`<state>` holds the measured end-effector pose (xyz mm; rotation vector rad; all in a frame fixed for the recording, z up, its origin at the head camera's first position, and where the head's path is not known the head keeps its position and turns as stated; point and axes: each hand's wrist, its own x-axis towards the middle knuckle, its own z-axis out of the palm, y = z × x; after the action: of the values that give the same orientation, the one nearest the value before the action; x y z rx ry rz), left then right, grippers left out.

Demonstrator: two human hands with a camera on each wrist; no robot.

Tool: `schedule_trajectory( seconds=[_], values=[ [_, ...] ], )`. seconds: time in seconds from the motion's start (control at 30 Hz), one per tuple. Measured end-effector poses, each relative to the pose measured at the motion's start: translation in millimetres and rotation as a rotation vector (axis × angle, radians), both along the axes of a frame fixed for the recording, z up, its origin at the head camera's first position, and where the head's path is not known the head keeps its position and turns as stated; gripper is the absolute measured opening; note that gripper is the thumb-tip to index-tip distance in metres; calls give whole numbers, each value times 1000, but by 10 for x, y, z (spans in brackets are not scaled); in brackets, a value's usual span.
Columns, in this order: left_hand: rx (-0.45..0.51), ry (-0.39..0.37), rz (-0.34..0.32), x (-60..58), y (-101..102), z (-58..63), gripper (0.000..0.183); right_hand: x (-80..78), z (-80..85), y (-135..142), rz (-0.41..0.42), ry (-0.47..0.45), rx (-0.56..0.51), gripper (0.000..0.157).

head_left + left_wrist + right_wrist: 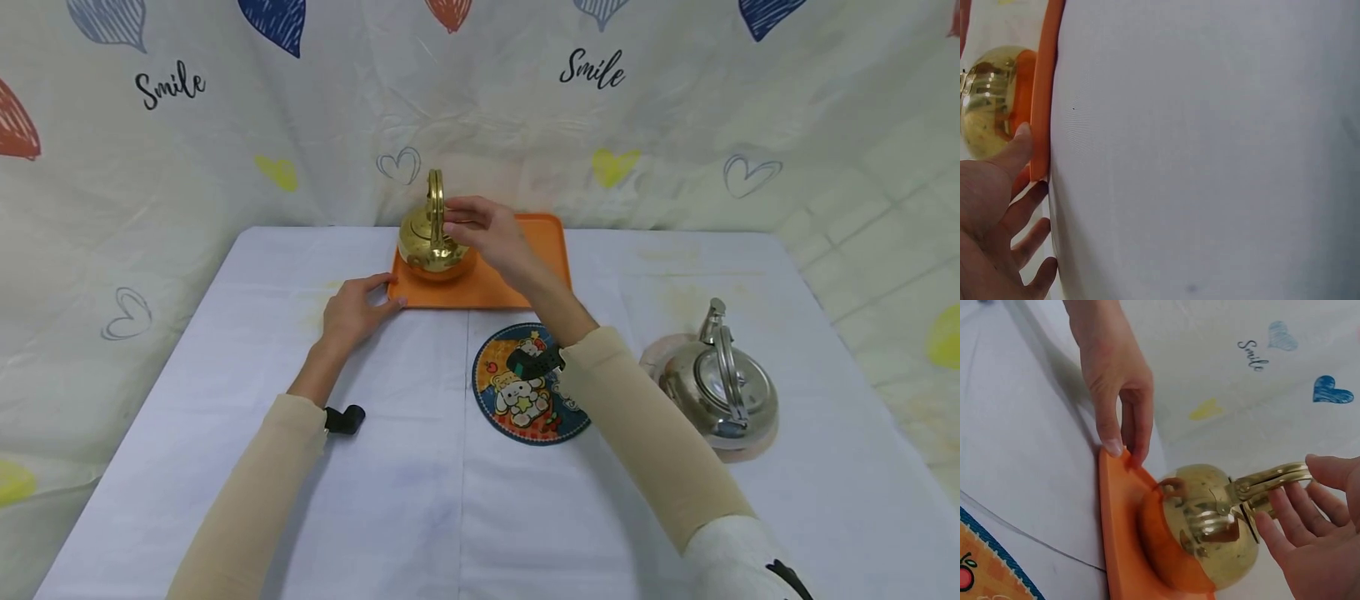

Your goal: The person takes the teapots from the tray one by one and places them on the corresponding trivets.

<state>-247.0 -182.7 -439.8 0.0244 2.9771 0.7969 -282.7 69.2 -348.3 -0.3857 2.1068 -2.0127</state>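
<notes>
A shiny gold teapot (420,242) with its handle raised stands on the left part of an orange tray (495,287). My left hand (351,315) pinches the tray's near left corner between thumb and fingers, as the right wrist view also shows. Beside the teapot's handle (1272,478) is my right hand (487,236), its fingers loosely extended and the thumb close to the handle. Those fingers are not curled round it; whether they touch it I cannot tell.
A round cartoon-print mat (517,400) lies in front of the tray, partly under my right forearm. To the right, a silver kettle (720,387) sits on a pale round mat (750,450). A printed curtain (510,108) hangs behind the white-covered table (405,500).
</notes>
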Motion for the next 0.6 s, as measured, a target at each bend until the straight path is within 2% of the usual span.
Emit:
schedule_trajectory(
  seconds=[0.33,0.6],
  values=[
    [12,4,-3,1,14,-2,57,-68,-4,-77,-24,14,-33,45],
    [2,3,-3,-3,5,-12,58,-124,-19,-172,-61,5,12,46]
  ],
)
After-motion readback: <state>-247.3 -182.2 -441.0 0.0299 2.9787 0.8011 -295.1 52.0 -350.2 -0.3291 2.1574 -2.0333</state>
